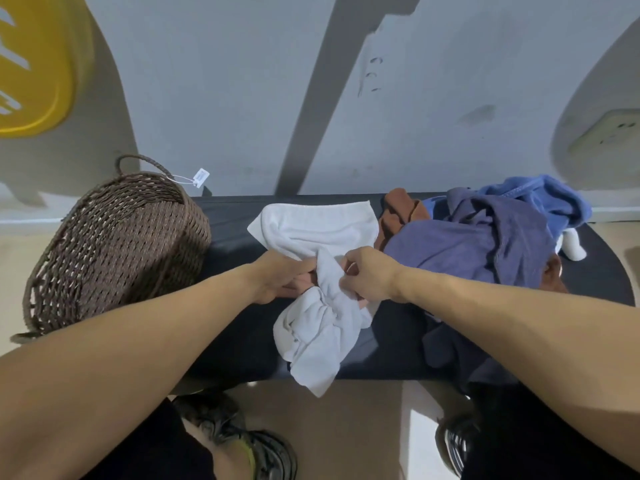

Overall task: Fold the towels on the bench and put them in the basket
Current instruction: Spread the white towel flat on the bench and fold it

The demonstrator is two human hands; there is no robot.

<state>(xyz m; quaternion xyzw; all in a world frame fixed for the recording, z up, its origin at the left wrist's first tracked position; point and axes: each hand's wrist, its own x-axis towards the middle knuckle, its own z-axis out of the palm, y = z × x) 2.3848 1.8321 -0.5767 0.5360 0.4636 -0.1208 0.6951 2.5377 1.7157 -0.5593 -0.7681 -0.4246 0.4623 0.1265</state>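
A white towel point(313, 223) lies bunched across the middle of the black bench point(235, 327), its near end hanging crumpled over the front edge. My left hand point(282, 277) and my right hand point(369, 275) both grip this towel close together at its middle. The brown woven basket point(114, 244) stands on the bench's left end, tipped toward me. A heap of towels sits to the right: purple point(474, 244), blue point(540, 197) and brown point(398, 209).
A grey wall runs close behind the bench. A white paper tag point(201, 176) dangles from the basket handle. Another white cloth point(573, 245) pokes out at the far right of the heap. My shoes point(249, 441) stand on the beige floor below.
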